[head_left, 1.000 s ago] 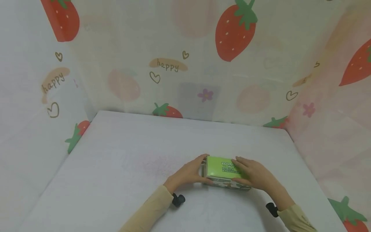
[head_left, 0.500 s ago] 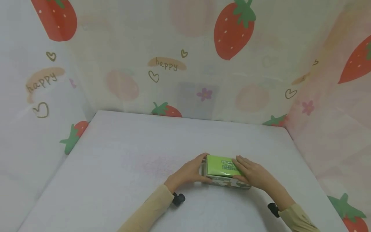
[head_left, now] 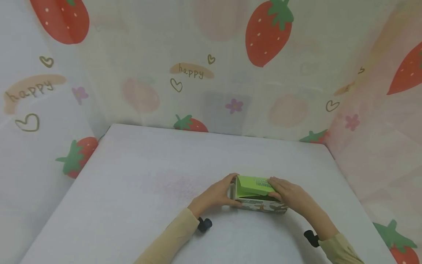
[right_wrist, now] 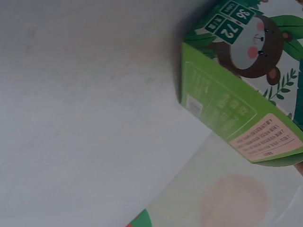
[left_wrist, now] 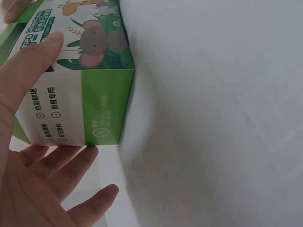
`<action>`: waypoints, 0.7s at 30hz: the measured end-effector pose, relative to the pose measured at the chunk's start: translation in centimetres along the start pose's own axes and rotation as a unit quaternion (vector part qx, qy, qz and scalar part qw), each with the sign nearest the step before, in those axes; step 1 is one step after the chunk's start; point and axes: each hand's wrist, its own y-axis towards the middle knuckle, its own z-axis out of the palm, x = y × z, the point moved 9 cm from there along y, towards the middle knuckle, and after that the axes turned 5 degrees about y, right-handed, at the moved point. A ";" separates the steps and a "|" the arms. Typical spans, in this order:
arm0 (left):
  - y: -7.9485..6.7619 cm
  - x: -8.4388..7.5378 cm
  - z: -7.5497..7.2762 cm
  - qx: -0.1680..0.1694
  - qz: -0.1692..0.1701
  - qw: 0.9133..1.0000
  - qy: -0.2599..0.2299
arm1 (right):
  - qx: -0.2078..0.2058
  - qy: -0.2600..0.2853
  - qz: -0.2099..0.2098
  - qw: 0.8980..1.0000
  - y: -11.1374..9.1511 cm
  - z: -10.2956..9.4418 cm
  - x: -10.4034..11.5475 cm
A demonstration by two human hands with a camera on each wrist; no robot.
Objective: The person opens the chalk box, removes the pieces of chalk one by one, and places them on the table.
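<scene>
Green carton (head_left: 255, 194) sits on the white table (head_left: 132, 198), near the front edge and a little right of the table's middle. Its top lid is lifted at the near side, tilted up and back, so a dark gap shows under it.

My left hand (head_left: 214, 196) is against the carton's left end. Thumb lies along the printed side with the elephant picture, the other fingers (left_wrist: 57, 168) lie fairly straight below the end panel; from the left wrist view (left_wrist: 28, 142) this reads as a loose cupping hold, not a tight clench.

My right hand (head_left: 291, 198) lies over the carton's right end, fingers reaching onto the raised lid. Whether they pinch the lid's edge or only press on it, I cannot tell. The right wrist view shows only the carton (right_wrist: 236, 113), green flap and a bear picture, no fingers clearly.

Around the carton: bare tabletop on all sides. Behind and to both sides of the table stands a strawberry-print curtain (head_left: 267, 36), well apart from the carton. Cream sleeves (head_left: 171, 238) cover both forearms; a small black wrist camera mount (head_left: 204, 224) sits at each cuff.

Nothing stands between my hands and the carton.
</scene>
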 end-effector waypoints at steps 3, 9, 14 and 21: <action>0.0 0.0 0.1 0.005 -0.005 1.000 -0.003 | -0.004 0.016 0.014 1.000 0.1 -0.4 -0.3; 0.0 -0.2 0.3 0.008 0.000 1.000 -0.004 | 0.001 0.032 0.048 0.998 0.1 -0.7 -0.7; 0.1 -0.4 0.4 0.009 0.007 1.000 -0.004 | 0.046 0.052 0.111 0.991 0.2 -0.6 -1.7; 0.3 -0.1 0.2 0.007 -0.003 1.000 0.000 | 0.097 0.154 0.207 0.961 1.3 -0.8 -4.5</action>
